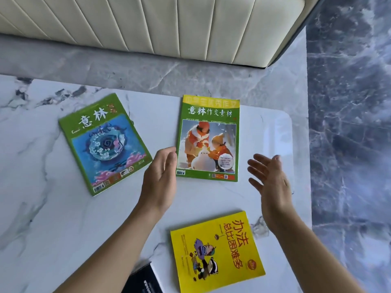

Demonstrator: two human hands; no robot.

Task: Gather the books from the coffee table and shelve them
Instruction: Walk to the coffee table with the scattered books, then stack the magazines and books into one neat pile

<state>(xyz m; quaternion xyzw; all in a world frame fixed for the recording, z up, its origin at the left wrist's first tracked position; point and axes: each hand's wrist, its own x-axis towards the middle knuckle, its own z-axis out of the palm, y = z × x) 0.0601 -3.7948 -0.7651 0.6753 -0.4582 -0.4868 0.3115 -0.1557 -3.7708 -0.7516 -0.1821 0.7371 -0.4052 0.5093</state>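
Note:
On the white marble coffee table (pixel 53 208) lie several books. A green book with a snowman picture (pixel 208 138) lies flat in the middle. My left hand (pixel 161 176) is open at its left edge, fingertips touching or nearly touching the cover. My right hand (pixel 268 178) hovers open to the right of that book, fingers spread, apart from it. A green book with a blue swirl picture (pixel 104 144) lies tilted to the left. A yellow book (pixel 215 250) lies near the front, between my forearms. A black book (pixel 143 280) peeks in at the bottom edge.
A cream ribbed sofa (pixel 158 24) stands beyond the table, across a strip of grey marble floor (pixel 148 70). Dark blue marble floor (pixel 349 123) runs along the table's right edge.

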